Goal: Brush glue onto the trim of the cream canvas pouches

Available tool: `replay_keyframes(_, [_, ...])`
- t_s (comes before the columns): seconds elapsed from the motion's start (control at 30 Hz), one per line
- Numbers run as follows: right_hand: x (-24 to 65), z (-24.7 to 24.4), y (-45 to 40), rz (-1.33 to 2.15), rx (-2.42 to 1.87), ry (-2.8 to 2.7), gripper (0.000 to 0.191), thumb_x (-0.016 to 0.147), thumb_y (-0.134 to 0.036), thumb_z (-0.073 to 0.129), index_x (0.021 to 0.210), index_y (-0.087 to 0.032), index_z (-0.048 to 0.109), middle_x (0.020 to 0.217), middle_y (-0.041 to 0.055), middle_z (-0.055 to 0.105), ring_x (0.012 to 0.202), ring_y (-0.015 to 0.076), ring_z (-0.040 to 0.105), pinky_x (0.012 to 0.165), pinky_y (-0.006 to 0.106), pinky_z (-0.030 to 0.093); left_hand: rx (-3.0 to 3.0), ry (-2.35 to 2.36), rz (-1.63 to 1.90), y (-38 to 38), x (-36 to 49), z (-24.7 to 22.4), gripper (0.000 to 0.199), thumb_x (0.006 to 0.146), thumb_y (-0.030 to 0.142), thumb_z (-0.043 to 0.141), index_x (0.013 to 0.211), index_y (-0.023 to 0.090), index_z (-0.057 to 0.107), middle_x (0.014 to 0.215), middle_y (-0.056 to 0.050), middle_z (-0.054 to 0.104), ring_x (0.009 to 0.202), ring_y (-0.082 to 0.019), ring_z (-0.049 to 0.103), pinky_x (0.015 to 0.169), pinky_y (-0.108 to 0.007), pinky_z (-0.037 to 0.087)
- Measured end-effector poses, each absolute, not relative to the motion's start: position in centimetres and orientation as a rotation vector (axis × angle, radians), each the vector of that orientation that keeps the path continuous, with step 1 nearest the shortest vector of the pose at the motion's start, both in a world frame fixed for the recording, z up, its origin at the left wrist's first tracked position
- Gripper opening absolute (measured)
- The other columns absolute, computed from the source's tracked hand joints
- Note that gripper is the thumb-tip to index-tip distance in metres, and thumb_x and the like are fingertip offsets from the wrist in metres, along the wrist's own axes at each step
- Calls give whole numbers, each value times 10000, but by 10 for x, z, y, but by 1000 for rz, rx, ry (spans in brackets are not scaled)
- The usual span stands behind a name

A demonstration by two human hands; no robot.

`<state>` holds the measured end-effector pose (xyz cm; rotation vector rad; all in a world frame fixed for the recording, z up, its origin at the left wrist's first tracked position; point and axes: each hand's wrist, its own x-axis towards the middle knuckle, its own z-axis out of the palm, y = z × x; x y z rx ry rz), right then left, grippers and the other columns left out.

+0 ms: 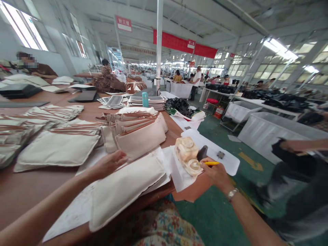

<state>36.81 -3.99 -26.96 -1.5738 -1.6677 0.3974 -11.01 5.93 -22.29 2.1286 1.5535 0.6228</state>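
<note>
Cream canvas pouch (125, 194), long axis running lower left to upper right, on white paper sheet (68, 217) at near edge of brown table (25, 194). Left hand (109, 164) resting open on pouch. Stacked pouches (135, 135) just beyond. Right hand (216, 172) gripping yellow pencil (211, 163), beside crumpled tan padding (186, 153). Green floor (207, 218) open past table edge.

Hanging high toward the far left of the aisle, a red sign (123, 23) with white Chinese characters, readable as 针三组. Farther off and to the right, against a long red banner (176, 43), a smaller sign (191, 43) with similar characters, perhaps 针二组, too small to be sure. Lettering on the banner itself: too blurred to read. Near right, on the green floor (212, 218), a painted yellow arrow (250, 161), pointing right.
</note>
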Motion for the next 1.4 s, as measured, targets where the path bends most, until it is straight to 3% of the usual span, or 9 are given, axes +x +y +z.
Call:
replay_keyframes(0.17, [367,-261,-69,377,-1450,-1770,206,919,-403,626,914,-227,733,904,57,706,847,250,653,823,365,471,2307,1567,166,68,-29,-259,420,939,433,472,1266,202,603,1225,-118,688,1107,-274,641,971,-365,471])
replay_keyframes(0.33, [369,-258,-92,390,-1417,-1702,164,914,-377,656,929,-227,720,914,62,689,871,254,647,807,363,498,2245,1830,60,79,6,-287,393,940,393,480,1247,176,595,1271,-173,643,1192,-353,575,980,-484,442])
replay_keyframes(0.57, [370,-283,-96,400,-1590,-1201,343,949,-498,581,932,-164,654,654,17,606,464,179,538,431,285,436,2137,2057,-22,86,10,-292,562,805,536,659,1209,148,619,1308,-224,602,1263,-422,512,1022,-550,383])
replay_keyframes(0.7, [373,-283,-102,374,-1655,-1009,397,913,-554,620,884,-159,642,604,14,593,443,164,511,397,260,399,2090,2053,-60,95,3,-288,700,703,649,710,1206,167,643,1300,-222,617,1251,-411,544,1021,-508,411])
replay_keyframes(0.87, [369,-277,-104,456,-1652,-1019,497,848,-657,629,837,-162,667,620,48,619,484,198,551,441,298,450,2035,1990,-32,101,-7,-283,746,653,662,731,1202,160,669,1273,-222,636,1165,-398,618,935,-454,490])
replay_keyframes(1.03, [371,-263,-114,369,-1731,-886,408,789,-571,742,774,-169,669,542,30,573,434,169,499,382,258,389,2012,1916,75,100,-18,-279,593,650,659,734,998,179,736,1166,-187,673,1061,-384,663,868,-423,514])
replay_keyframes(1.2, [344,-231,-115,571,-1320,-594,395,685,-463,878,829,-154,680,610,10,575,506,107,448,393,169,340,2076,1693,312,89,-18,-265,355,843,543,586,766,208,676,1043,-98,681,1066,-290,636,901,-360,492])
replay_keyframes(1.3, [318,-210,-116,675,-1185,-543,383,663,-407,901,855,-149,694,610,12,562,526,105,447,385,142,320,2151,1400,433,72,-18,-249,254,795,423,666,666,213,602,909,-41,663,1104,-239,596,928,-281,465])
replay_keyframes(1.4, [295,-196,-119,734,-1129,-567,377,665,-405,899,856,-149,696,618,21,566,518,100,439,380,135,323,2169,1176,482,50,-23,-236,289,728,406,728,624,204,550,834,-11,618,937,-198,608,835,-244,477])
